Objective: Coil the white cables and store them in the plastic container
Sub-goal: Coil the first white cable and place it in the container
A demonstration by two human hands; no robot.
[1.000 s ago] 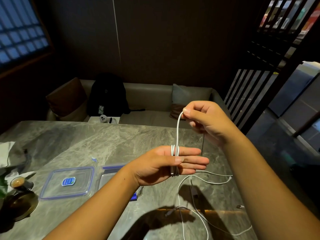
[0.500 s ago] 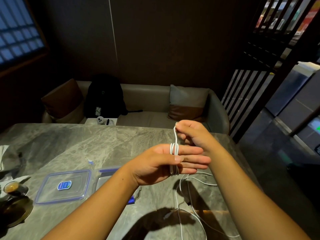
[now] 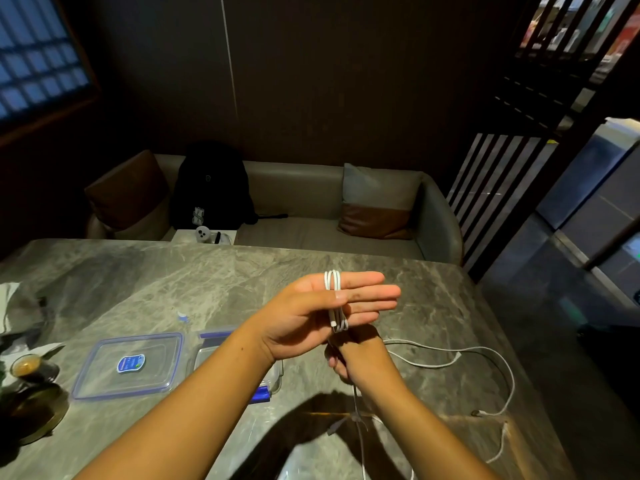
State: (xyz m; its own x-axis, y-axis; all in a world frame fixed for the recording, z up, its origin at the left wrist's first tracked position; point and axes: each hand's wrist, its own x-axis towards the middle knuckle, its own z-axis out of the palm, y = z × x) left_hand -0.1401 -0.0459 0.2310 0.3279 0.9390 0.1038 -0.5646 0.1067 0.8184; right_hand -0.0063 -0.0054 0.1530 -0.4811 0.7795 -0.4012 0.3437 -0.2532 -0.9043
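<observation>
My left hand (image 3: 311, 313) is held flat over the table, fingers straight and pointing right. Several loops of the white cable (image 3: 333, 280) are wound around those fingers, and the thumb presses the loops against them. My right hand (image 3: 360, 362) sits just below the left hand and grips the same cable, whose loose tail (image 3: 356, 414) hangs toward the table. More white cable (image 3: 491, 351) lies slack on the table to the right. The clear plastic container (image 3: 275, 379) with blue clips stands under my left forearm, mostly hidden. Its lid (image 3: 128, 367) lies to its left.
A grey marble table (image 3: 173, 278) carries a coffee cup (image 3: 26, 367) on a dark saucer and crumpled paper (image 3: 7, 299) at the left edge. A sofa with a black backpack (image 3: 211, 188) is behind it. The table's right edge drops to the floor.
My right hand has come down from above my left hand to below it, drawing the cable over the fingers. The left hand has held its place.
</observation>
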